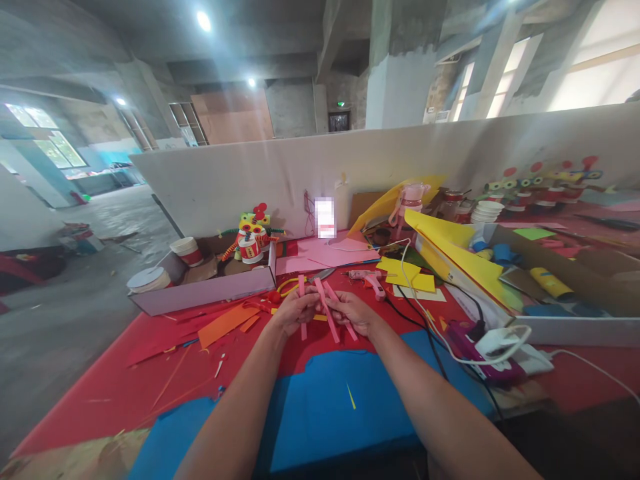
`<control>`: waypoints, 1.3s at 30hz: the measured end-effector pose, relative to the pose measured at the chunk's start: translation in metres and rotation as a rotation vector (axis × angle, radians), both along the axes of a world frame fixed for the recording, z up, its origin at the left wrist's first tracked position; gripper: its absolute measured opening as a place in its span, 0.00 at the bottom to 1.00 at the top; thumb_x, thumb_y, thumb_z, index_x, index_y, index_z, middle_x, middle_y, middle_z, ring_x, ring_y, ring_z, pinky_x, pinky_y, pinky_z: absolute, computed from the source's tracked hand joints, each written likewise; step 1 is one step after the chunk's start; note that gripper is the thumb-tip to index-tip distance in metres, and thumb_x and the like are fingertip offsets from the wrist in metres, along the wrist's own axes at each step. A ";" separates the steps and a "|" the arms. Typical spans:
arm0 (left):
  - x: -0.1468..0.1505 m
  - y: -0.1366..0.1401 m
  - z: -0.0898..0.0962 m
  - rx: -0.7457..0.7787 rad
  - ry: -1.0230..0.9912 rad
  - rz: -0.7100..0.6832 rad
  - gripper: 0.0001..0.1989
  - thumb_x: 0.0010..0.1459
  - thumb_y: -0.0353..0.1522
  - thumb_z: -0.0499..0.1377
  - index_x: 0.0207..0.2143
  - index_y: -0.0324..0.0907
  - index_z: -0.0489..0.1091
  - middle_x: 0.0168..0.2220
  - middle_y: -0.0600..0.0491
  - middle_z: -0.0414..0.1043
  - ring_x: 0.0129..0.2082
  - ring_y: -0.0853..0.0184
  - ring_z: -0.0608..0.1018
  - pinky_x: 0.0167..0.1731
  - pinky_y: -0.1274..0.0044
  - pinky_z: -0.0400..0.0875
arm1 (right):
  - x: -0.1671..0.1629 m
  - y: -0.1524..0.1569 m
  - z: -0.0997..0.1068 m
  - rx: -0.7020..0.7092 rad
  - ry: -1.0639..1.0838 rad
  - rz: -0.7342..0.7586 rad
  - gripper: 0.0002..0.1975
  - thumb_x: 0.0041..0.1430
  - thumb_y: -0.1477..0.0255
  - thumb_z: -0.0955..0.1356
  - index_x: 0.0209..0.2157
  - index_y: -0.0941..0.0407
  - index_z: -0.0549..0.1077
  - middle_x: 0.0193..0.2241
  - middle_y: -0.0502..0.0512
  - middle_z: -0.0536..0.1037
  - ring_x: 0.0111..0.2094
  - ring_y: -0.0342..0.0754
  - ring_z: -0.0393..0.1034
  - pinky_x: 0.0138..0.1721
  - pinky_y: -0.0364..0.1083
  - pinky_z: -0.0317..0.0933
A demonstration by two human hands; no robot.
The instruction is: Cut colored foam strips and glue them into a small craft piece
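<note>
Several narrow pink paper strips (329,319) are held between my two hands, over the red table cover. My left hand (296,312) is closed on one upright strip, its fingertips meeting those of the other hand. My right hand (352,311) pinches slanting strips between thumb and fingers. Just beyond my hands lie yellow-handled scissors (291,285) and a pink glue gun (367,279). Blue sheets (330,400) spread beneath my forearms, with a thin yellow sliver on top.
Orange paper (225,325) lies to the left, near a shallow box (210,288) with a decorated paper-cup figure (253,233). At right are yellow sheets (407,273), cables, a purple power strip (483,350) and a large open box (580,328). A white partition (240,173) stands behind.
</note>
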State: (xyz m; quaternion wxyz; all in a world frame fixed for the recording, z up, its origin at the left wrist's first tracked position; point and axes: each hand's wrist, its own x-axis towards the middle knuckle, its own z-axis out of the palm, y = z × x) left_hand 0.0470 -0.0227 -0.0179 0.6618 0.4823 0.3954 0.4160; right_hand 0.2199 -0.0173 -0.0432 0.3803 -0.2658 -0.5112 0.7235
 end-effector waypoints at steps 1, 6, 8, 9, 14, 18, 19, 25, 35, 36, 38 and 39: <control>0.001 0.000 0.000 -0.001 0.016 0.001 0.15 0.45 0.36 0.66 0.32 0.37 0.69 0.18 0.59 0.66 0.09 0.83 0.52 0.12 0.83 0.39 | -0.001 0.001 -0.002 0.000 -0.013 -0.006 0.20 0.46 0.56 0.74 0.30 0.58 0.72 0.20 0.46 0.69 0.17 0.35 0.47 0.17 0.38 0.36; 0.005 0.001 -0.001 -0.015 0.147 0.098 0.14 0.42 0.36 0.66 0.27 0.39 0.66 0.13 0.62 0.60 0.08 0.81 0.54 0.11 0.83 0.40 | -0.009 0.006 -0.014 0.067 -0.118 -0.051 0.22 0.47 0.53 0.72 0.31 0.57 0.69 0.15 0.42 0.62 0.16 0.37 0.52 0.17 0.38 0.44; 0.006 0.002 0.000 -0.004 0.179 0.154 0.15 0.42 0.37 0.67 0.25 0.40 0.64 0.13 0.62 0.60 0.09 0.81 0.54 0.11 0.83 0.41 | -0.014 0.007 -0.016 0.166 -0.144 -0.149 0.21 0.48 0.53 0.72 0.32 0.56 0.69 0.21 0.46 0.68 0.22 0.40 0.61 0.22 0.40 0.55; 0.005 0.002 0.001 0.007 0.189 0.175 0.16 0.42 0.38 0.67 0.24 0.40 0.64 0.14 0.62 0.60 0.09 0.81 0.54 0.11 0.84 0.41 | -0.016 0.008 -0.016 0.223 -0.152 -0.233 0.20 0.48 0.55 0.72 0.34 0.55 0.69 0.25 0.48 0.71 0.27 0.42 0.65 0.27 0.41 0.59; 0.004 0.002 0.002 0.073 0.210 0.248 0.21 0.41 0.41 0.69 0.21 0.41 0.59 0.12 0.64 0.55 0.09 0.81 0.52 0.11 0.84 0.41 | -0.014 0.010 -0.010 0.472 -0.199 -0.620 0.14 0.53 0.63 0.70 0.40 0.52 0.70 0.40 0.55 0.74 0.42 0.49 0.68 0.44 0.47 0.62; 0.006 0.003 0.000 0.084 0.246 0.260 0.21 0.40 0.42 0.69 0.22 0.41 0.60 0.13 0.64 0.56 0.10 0.81 0.53 0.11 0.84 0.41 | -0.005 0.010 -0.003 0.508 -0.205 -0.640 0.08 0.57 0.64 0.65 0.31 0.53 0.69 0.30 0.53 0.73 0.34 0.49 0.68 0.39 0.48 0.62; 0.006 0.003 0.000 0.085 0.244 0.259 0.22 0.40 0.42 0.69 0.22 0.41 0.60 0.13 0.63 0.56 0.10 0.81 0.53 0.11 0.83 0.41 | -0.004 0.010 -0.002 0.513 -0.200 -0.647 0.08 0.57 0.64 0.66 0.30 0.53 0.69 0.29 0.52 0.73 0.33 0.48 0.68 0.38 0.47 0.62; 0.007 0.002 0.000 0.128 0.300 0.252 0.21 0.40 0.43 0.69 0.21 0.41 0.60 0.13 0.63 0.55 0.11 0.79 0.53 0.12 0.82 0.42 | -0.005 0.007 0.002 0.452 -0.176 -0.455 0.12 0.51 0.61 0.70 0.28 0.55 0.69 0.25 0.50 0.72 0.27 0.44 0.64 0.32 0.44 0.60; 0.001 0.005 0.001 0.383 0.624 0.294 0.14 0.43 0.38 0.66 0.20 0.39 0.66 0.16 0.61 0.59 0.18 0.75 0.61 0.20 0.81 0.54 | -0.002 0.007 0.001 0.384 -0.246 -0.356 0.21 0.42 0.53 0.74 0.25 0.58 0.70 0.21 0.48 0.71 0.23 0.41 0.61 0.26 0.42 0.55; 0.000 0.006 0.001 0.399 0.645 0.295 0.13 0.43 0.38 0.66 0.20 0.39 0.66 0.17 0.61 0.60 0.19 0.74 0.62 0.20 0.81 0.54 | -0.003 0.008 0.000 0.387 -0.260 -0.354 0.21 0.43 0.53 0.74 0.25 0.58 0.71 0.21 0.48 0.71 0.22 0.41 0.60 0.25 0.42 0.55; 0.000 0.006 0.001 0.424 0.685 0.280 0.12 0.42 0.36 0.65 0.20 0.39 0.67 0.17 0.60 0.60 0.19 0.74 0.62 0.21 0.80 0.55 | -0.004 0.008 -0.002 0.393 -0.299 -0.352 0.20 0.43 0.54 0.74 0.25 0.57 0.71 0.20 0.48 0.71 0.21 0.41 0.60 0.25 0.43 0.54; 0.000 0.006 0.001 0.433 0.705 0.270 0.11 0.42 0.35 0.65 0.20 0.39 0.67 0.17 0.60 0.61 0.20 0.74 0.63 0.22 0.80 0.55 | -0.004 0.009 -0.003 0.399 -0.325 -0.355 0.19 0.43 0.55 0.74 0.24 0.57 0.71 0.20 0.48 0.70 0.21 0.41 0.60 0.25 0.43 0.54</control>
